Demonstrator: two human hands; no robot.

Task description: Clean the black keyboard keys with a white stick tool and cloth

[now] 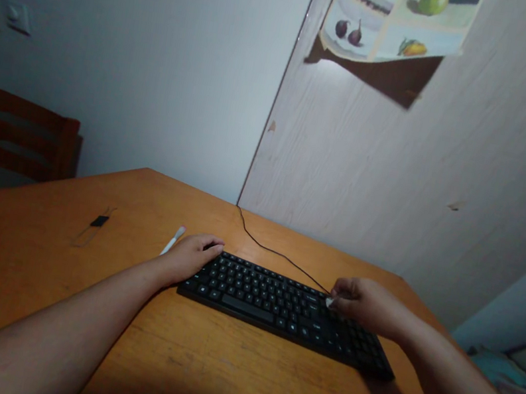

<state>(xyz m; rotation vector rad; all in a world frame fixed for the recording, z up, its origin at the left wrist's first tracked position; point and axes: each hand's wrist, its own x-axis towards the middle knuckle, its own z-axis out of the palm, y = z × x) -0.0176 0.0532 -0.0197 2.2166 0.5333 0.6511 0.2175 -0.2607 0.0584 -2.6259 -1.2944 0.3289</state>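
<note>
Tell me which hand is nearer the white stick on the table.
Left. The left hand rests beside the white stick, at the keyboard's left end; the right hand, pinching a small white piece, is over its right part.

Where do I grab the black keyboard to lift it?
Take the keyboard by its two short ends, one hand from each side: it is long, thin and flat. The left hand rests on the left end; the right hand pinches a small white thing over the keys. Mind the back cable.

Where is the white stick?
Head view: the white stick lies on the table, just left of the left hand at the keyboard's left end.
</note>
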